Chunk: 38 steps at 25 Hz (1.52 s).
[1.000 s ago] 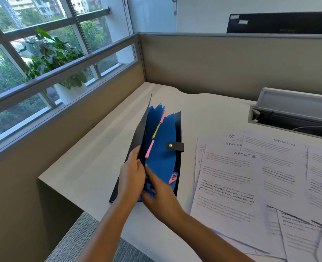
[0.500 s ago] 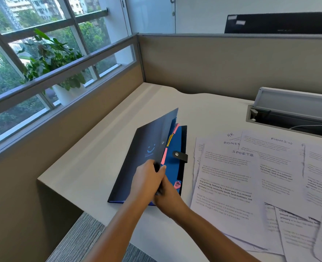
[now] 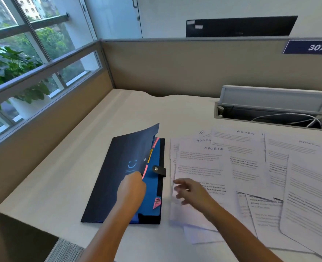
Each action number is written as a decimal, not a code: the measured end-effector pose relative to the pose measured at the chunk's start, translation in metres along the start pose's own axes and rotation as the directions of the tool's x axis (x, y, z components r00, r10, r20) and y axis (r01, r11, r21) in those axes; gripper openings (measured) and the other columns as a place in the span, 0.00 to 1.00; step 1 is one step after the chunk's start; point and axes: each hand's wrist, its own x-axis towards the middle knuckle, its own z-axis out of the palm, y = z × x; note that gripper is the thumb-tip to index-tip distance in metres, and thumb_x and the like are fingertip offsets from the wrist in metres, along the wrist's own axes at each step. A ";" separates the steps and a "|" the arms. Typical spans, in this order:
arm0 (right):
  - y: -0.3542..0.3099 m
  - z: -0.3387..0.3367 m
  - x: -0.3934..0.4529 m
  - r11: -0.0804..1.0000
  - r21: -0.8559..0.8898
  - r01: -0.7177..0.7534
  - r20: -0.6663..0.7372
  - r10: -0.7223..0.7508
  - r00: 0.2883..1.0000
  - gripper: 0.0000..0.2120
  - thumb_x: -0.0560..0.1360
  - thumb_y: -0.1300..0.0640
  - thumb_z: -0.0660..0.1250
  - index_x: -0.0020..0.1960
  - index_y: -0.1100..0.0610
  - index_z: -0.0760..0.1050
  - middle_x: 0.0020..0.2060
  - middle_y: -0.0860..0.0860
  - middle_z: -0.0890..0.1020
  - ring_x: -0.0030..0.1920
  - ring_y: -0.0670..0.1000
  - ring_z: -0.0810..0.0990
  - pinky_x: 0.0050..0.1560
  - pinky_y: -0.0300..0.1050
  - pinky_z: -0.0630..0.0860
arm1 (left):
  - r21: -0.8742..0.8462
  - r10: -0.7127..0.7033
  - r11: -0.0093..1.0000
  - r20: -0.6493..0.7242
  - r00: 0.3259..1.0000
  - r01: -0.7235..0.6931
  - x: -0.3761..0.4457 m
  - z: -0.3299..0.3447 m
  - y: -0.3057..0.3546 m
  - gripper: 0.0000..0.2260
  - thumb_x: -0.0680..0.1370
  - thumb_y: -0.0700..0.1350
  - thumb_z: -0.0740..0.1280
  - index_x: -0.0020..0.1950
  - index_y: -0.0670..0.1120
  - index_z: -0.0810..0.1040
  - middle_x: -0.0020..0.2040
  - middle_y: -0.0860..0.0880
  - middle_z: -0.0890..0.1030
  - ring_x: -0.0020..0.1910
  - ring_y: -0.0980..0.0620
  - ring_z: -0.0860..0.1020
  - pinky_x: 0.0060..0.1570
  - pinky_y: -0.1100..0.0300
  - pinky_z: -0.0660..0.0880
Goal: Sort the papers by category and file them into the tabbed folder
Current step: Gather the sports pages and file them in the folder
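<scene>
A dark navy tabbed folder (image 3: 118, 167) lies on the desk with its front cover nearly down over blue dividers that carry pink and yellow tabs. My left hand (image 3: 131, 190) rests on the cover's right edge, fingers curled on it. My right hand (image 3: 190, 190) hovers open over the sheet headed SPORTS (image 3: 203, 167), fingers spread and blurred. Several more printed sheets (image 3: 251, 157) headed ADMIN and HR lie fanned out to the right.
A beige partition (image 3: 175, 69) walls the desk (image 3: 61, 186) at the back and left. An open cable tray (image 3: 273, 114) with white wires is set into the desk at the back right. The desk's front edge runs just below the folder.
The folder's cover has come down from upright to nearly flat. My right hand has left the folder and moved right over the SPORTS sheet. The camera has tilted up and right.
</scene>
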 end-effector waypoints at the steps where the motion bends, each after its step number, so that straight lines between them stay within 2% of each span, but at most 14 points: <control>1: 0.012 -0.024 0.002 0.998 -0.003 -0.071 -0.132 0.070 0.989 0.14 0.75 0.61 0.62 0.60 0.56 0.73 0.45 0.51 0.79 0.43 0.51 0.79 0.49 0.50 0.78 | 0.016 0.000 1.000 0.002 1.000 0.000 -0.001 0.002 -0.001 0.11 0.77 0.37 0.58 0.34 0.44 0.66 0.33 0.49 0.71 0.33 0.52 0.73 0.29 0.64 0.67; 4: 0.042 -0.082 0.006 0.973 -0.056 -0.225 -0.427 0.181 0.886 0.15 0.75 0.60 0.63 0.61 0.59 0.72 0.47 0.53 0.78 0.44 0.53 0.76 0.47 0.50 0.75 | 0.038 0.017 0.999 0.011 1.000 -0.017 -0.003 0.002 -0.002 0.08 0.77 0.36 0.56 0.40 0.41 0.71 0.35 0.48 0.70 0.35 0.52 0.71 0.31 0.65 0.68; 7: 0.059 -0.114 0.011 0.946 -0.082 -0.314 -0.558 0.218 0.801 0.16 0.75 0.58 0.63 0.61 0.65 0.72 0.55 0.61 0.78 0.52 0.59 0.77 0.49 0.46 0.72 | -0.002 0.012 1.000 0.000 1.000 -0.012 -0.001 0.000 0.000 0.06 0.77 0.36 0.57 0.48 0.40 0.73 0.41 0.43 0.75 0.40 0.46 0.75 0.34 0.61 0.69; 9: 0.064 -0.122 0.016 0.927 -0.108 -0.358 -0.537 0.249 0.806 0.14 0.76 0.57 0.62 0.44 0.68 0.77 0.41 0.63 0.81 0.45 0.61 0.79 0.41 0.47 0.72 | -0.065 0.000 0.998 -0.029 1.000 -0.001 0.003 0.002 -0.001 0.07 0.76 0.36 0.58 0.48 0.39 0.75 0.44 0.40 0.79 0.42 0.42 0.77 0.35 0.60 0.68; 10: 0.066 -0.125 0.020 0.919 -0.113 -0.378 -0.526 0.267 0.807 0.19 0.76 0.55 0.62 0.31 0.65 0.73 0.30 0.59 0.77 0.35 0.58 0.77 0.34 0.45 0.69 | -0.051 0.003 0.999 -0.035 0.999 -0.005 0.003 0.001 -0.001 0.07 0.76 0.35 0.57 0.46 0.39 0.74 0.43 0.40 0.78 0.39 0.43 0.76 0.33 0.61 0.68; 12: 0.065 -0.127 0.025 0.900 -0.109 -0.423 -0.504 0.316 0.804 0.25 0.75 0.49 0.63 0.25 0.58 0.61 0.22 0.52 0.67 0.25 0.51 0.68 0.29 0.41 0.61 | -0.019 0.010 1.000 -0.045 0.999 -0.010 0.002 -0.002 0.000 0.07 0.76 0.34 0.56 0.44 0.40 0.72 0.41 0.41 0.76 0.34 0.48 0.73 0.29 0.64 0.65; 17: 0.062 -0.129 0.043 0.842 -0.097 -0.531 -0.433 0.445 0.784 0.25 0.69 0.40 0.68 0.32 0.61 0.68 0.25 0.54 0.72 0.25 0.51 0.69 0.30 0.41 0.65 | -0.026 0.034 0.999 -0.061 0.998 -0.036 0.005 -0.004 -0.003 0.08 0.77 0.35 0.55 0.44 0.40 0.73 0.40 0.43 0.76 0.32 0.49 0.72 0.23 0.66 0.61; 21: 0.057 -0.131 0.040 0.882 0.291 -0.371 -0.223 0.439 0.870 0.19 0.71 0.47 0.69 0.41 0.64 0.77 0.34 0.58 0.80 0.32 0.55 0.75 0.37 0.47 0.71 | -0.035 0.038 0.999 -0.082 0.996 -0.041 0.004 -0.002 -0.004 0.09 0.77 0.35 0.54 0.47 0.37 0.74 0.38 0.44 0.74 0.29 0.52 0.69 0.22 0.66 0.59; 24: 0.056 -0.124 0.029 0.744 0.634 -0.213 -0.039 0.305 0.951 0.22 0.75 0.42 0.60 0.55 0.61 0.74 0.47 0.59 0.81 0.46 0.59 0.77 0.50 0.53 0.76 | -0.037 0.036 0.999 -0.082 0.996 -0.039 0.004 -0.001 -0.003 0.08 0.77 0.35 0.54 0.42 0.41 0.71 0.38 0.46 0.73 0.27 0.55 0.66 0.22 0.66 0.59; 26: 0.060 -0.113 0.016 0.662 0.731 -0.169 0.025 0.221 0.975 0.24 0.76 0.41 0.57 0.58 0.60 0.73 0.49 0.59 0.81 0.45 0.57 0.77 0.47 0.51 0.77 | -0.050 0.025 0.998 -0.090 0.996 -0.029 0.005 -0.002 -0.003 0.07 0.77 0.35 0.54 0.41 0.42 0.68 0.38 0.45 0.73 0.26 0.55 0.66 0.23 0.65 0.59; 29: 0.075 -0.085 -0.006 0.751 0.634 -0.183 0.061 0.187 0.980 0.14 0.77 0.57 0.61 0.62 0.60 0.71 0.50 0.57 0.83 0.44 0.57 0.83 0.40 0.48 0.81 | -0.091 0.020 0.995 -0.099 0.995 -0.029 0.010 0.000 -0.006 0.07 0.77 0.35 0.55 0.44 0.40 0.72 0.38 0.45 0.74 0.27 0.54 0.68 0.24 0.64 0.61; 32: 0.084 -0.068 -0.016 0.825 0.535 -0.184 0.014 0.209 0.978 0.22 0.74 0.70 0.62 0.66 0.58 0.65 0.50 0.60 0.83 0.44 0.61 0.83 0.40 0.54 0.81 | -0.105 0.033 0.994 -0.100 0.994 -0.043 0.012 0.000 -0.007 0.07 0.76 0.35 0.55 0.43 0.40 0.72 0.38 0.45 0.74 0.28 0.52 0.69 0.24 0.63 0.62; 36: 0.071 -0.069 -0.014 0.833 0.538 -0.129 -0.039 0.178 0.983 0.20 0.75 0.66 0.62 0.65 0.54 0.68 0.49 0.59 0.84 0.50 0.62 0.82 0.51 0.59 0.79 | -0.115 0.030 0.993 -0.097 0.995 -0.042 0.012 0.000 -0.009 0.07 0.76 0.35 0.55 0.42 0.42 0.71 0.38 0.45 0.74 0.27 0.54 0.69 0.24 0.63 0.63; 38: 0.064 -0.064 -0.014 0.814 0.566 -0.133 0.015 0.151 0.988 0.16 0.77 0.63 0.60 0.64 0.56 0.68 0.53 0.58 0.82 0.52 0.61 0.82 0.49 0.56 0.80 | -0.128 0.022 0.991 -0.093 0.995 -0.034 0.013 0.001 -0.011 0.08 0.76 0.35 0.55 0.41 0.42 0.71 0.38 0.45 0.75 0.27 0.53 0.70 0.24 0.63 0.63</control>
